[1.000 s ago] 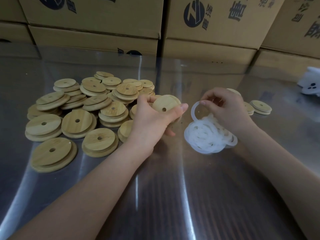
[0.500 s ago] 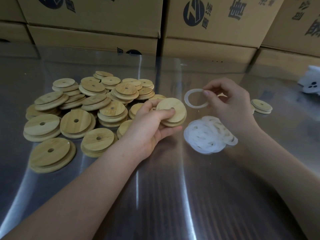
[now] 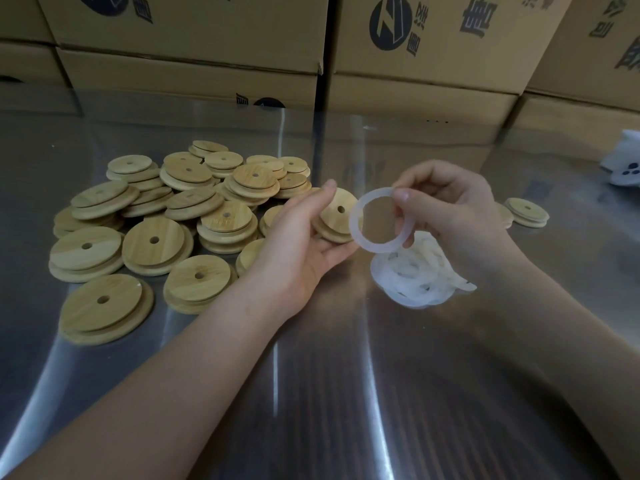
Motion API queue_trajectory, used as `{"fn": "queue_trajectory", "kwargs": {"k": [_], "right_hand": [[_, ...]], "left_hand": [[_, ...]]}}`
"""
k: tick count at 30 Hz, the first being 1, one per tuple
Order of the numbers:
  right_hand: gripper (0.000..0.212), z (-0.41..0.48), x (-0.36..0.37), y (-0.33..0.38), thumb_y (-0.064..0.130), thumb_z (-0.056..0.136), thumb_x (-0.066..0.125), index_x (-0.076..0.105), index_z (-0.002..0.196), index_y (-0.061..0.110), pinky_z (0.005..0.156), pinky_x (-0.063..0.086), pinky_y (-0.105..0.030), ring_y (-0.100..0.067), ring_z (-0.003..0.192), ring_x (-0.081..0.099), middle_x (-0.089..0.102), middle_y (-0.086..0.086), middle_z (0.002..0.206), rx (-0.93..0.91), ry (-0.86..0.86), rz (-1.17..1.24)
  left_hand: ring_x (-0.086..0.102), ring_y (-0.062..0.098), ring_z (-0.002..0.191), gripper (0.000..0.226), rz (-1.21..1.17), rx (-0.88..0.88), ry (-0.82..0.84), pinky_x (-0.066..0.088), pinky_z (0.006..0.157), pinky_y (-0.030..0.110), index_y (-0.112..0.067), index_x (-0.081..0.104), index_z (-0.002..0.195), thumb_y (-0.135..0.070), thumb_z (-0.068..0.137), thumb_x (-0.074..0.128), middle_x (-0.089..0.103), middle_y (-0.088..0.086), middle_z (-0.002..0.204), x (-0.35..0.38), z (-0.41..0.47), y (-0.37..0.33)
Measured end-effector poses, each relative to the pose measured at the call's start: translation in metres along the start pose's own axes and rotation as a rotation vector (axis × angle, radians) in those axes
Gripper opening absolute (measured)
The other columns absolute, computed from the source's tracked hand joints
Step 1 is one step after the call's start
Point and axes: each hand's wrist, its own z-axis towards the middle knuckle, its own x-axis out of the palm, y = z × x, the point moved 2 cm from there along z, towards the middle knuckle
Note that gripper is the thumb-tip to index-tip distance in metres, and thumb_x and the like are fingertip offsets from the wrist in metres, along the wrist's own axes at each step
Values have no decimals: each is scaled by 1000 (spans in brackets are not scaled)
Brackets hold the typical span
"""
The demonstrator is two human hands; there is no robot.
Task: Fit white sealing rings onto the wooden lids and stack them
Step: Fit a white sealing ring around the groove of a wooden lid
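Fingers (image 3: 333,252) of the left hand (image 3: 298,244) clasp a round wooden lid (image 3: 331,217); right hand (image 3: 460,216) pinches a flat white ring (image 3: 375,247).

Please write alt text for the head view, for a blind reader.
A person's left hand holds a wooden lid while the right hand pinches a white sealing ring beside it. On the metal table, loose lids lie left and spare rings right.

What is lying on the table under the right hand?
A heap of white sealing rings lies on the metal table under the right hand, which pinches a single ring. The hand and wrist cover the heap's far side, so its full extent cannot be seen.
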Motion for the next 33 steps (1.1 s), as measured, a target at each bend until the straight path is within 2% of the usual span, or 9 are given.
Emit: {"fn": "queue_trajectory", "kwargs": {"k": [3,6,8,12,15,18,25,33], "right_hand": [[6,-2,5,-2,5,85,66,67,81,9,51,51,-34,-31,57,57,63,-16,68,4,62,-39],[3,-3,9,-2,11,82,68,68,80,12,52,51,-33,-29,59,57,65,-9,70,5,89,-46],[5,-3,10,-1,11,82,68,69,79,15,53,51,-31,-23,60,58,66,-4,71,2,95,-55],[6,-3,10,-2,11,84,68,69,81,16,53,51,-31,-22,63,59,67,-4,76,-16,95,-84],[6,-2,10,-3,8,85,68,68,83,13,52,50,-27,-16,63,60,68,-2,76,-22,89,-93],[11,-1,11,-4,4,87,67,68,83,13,52,50,-24,-12,61,60,68,1,74,-29,81,-126],[10,-1,10,-7,8,86,68,70,83,17,55,50,-24,-10,64,62,69,2,75,-20,60,-140],[6,0,8,-8,15,84,69,69,80,20,51,47,-22,-8,59,58,67,2,73,-11,21,-154]], "left_hand": [[65,33,113,53,89,-4,53,54,96,47,-6,50,134,-38,93,60,62,21,128,3,-3,0],[59,38,120,60,171,6,96,49,101,51,-2,47,136,-42,92,58,55,26,134,5,-4,1],[59,38,120,62,181,21,123,49,101,51,-2,45,138,-36,89,64,54,28,133,7,-5,2],[65,25,112,73,153,33,128,56,92,43,-17,49,135,-17,69,77,61,12,127,5,-3,5],[68,24,107,65,189,49,136,58,89,40,-20,51,133,0,76,75,64,11,120,3,-1,8],[69,25,104,57,238,75,148,58,88,40,-22,55,128,6,81,69,69,10,111,2,0,10],[71,23,101,41,297,127,147,59,86,42,-23,59,124,3,92,58,72,12,109,4,-3,10],[70,21,102,42,403,193,140,58,88,41,-21,58,127,5,95,54,72,10,109,8,-7,9]]}}
